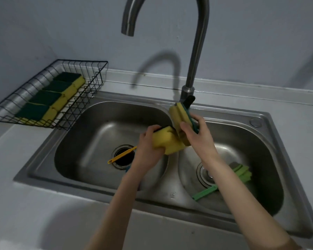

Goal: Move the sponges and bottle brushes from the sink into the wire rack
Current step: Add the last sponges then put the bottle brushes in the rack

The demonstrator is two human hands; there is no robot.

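Over the divider of the steel double sink (271, 134), my left hand (148, 145) grips a yellow sponge (167, 140) with a dark green back. Beside it, my right hand (197, 134) holds a second yellow and green sponge (178, 114) upright, touching the first. A yellow bottle brush handle (122, 154) lies across the left basin's drain; its head is hidden under my left arm. In the right basin lies a green bottle brush (206, 192), partly hidden by my right arm. The black wire rack (90, 91) at the left holds several yellow and green sponges (49, 100) in a row.
A tall curved steel tap (197, 51) rises behind the sink, right above my hands. A green cloth or pad (242, 173) lies in the right basin. Grey counter (34, 213) surrounds the sink, and a wall stands close behind the rack.
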